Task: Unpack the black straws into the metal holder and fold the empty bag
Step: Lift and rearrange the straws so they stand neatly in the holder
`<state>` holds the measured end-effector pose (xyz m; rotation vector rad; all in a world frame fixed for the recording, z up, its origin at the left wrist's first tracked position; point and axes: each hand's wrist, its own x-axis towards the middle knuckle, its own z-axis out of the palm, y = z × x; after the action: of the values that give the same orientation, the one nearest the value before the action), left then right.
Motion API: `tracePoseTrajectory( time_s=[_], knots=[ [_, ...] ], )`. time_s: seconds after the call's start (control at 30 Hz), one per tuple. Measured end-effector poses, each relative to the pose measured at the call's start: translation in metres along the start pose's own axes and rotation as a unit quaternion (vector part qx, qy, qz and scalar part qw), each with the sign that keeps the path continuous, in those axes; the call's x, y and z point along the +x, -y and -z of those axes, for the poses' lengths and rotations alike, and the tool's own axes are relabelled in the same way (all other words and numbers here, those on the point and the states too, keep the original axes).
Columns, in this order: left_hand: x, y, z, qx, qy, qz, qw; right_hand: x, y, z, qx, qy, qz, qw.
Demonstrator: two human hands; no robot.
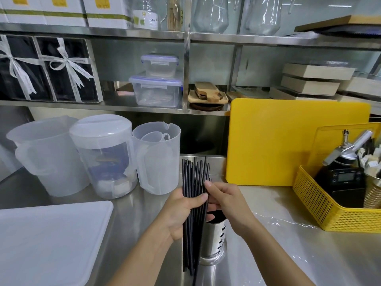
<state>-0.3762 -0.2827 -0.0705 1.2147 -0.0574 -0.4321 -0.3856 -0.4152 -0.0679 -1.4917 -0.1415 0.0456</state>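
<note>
1. The black straws (194,176) are already out of their bag. They are held as one loose, upright bundle above the steel counter (288,254).
2. None of this bundle is judged to be loaded yet. Its lower ends hang on the near side of the metal holder (214,244), outside the wall, and they reach past the holder's base in the view.
3. The holder is seen standing upright on the counter, just behind and to the right of the bundle. Its mouth is dark, and whether any straws are already inside cannot be told.
4. A clear, glinting film (284,221) is seen lying flat on the counter to the right of the holder. It is taken to be the empty bag, though this cannot be confirmed. No fold is seen in it, so the folding step is judged not yet done.
5. What is left, then, is judged to be lowering the bundle into the holder and afterwards folding the bag.
6. The bundle is gripped round its middle by the left hand (179,215). The thumb is laid across the front and the fingers are curled round behind.
7. The right hand (231,205) is brought in from the right, above the holder's mouth. Its thumb tip is pressed to the right edge of the bundle in what is read as a pinch, and its other fingers are mostly hidden behind the straws.
</note>
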Motion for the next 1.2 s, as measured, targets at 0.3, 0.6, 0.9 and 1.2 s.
tracePoseTrajectory(
  time_s=[0.3, 0.6, 0.9, 1.2],
  knots=[
    [-0.009, 0.005, -0.003, 0.018, 0.047, 0.038, 0.998, 0.009, -0.001, 0.008, 0.043, -0.095, 0.025, 0.994],
    [-0.010, 0.007, -0.001, -0.019, 0.084, 0.042, 0.995, 0.006, -0.004, 0.002, 0.029, -0.059, -0.001, 0.998],
    [-0.013, 0.007, 0.008, -0.046, 0.146, 0.080, 0.985, 0.005, -0.002, -0.007, 0.045, -0.085, 0.014, 0.995],
    [-0.016, 0.011, 0.012, -0.046, 0.188, 0.103, 0.976, 0.005, -0.005, 0.002, 0.054, -0.035, -0.023, 0.998]
  ],
)
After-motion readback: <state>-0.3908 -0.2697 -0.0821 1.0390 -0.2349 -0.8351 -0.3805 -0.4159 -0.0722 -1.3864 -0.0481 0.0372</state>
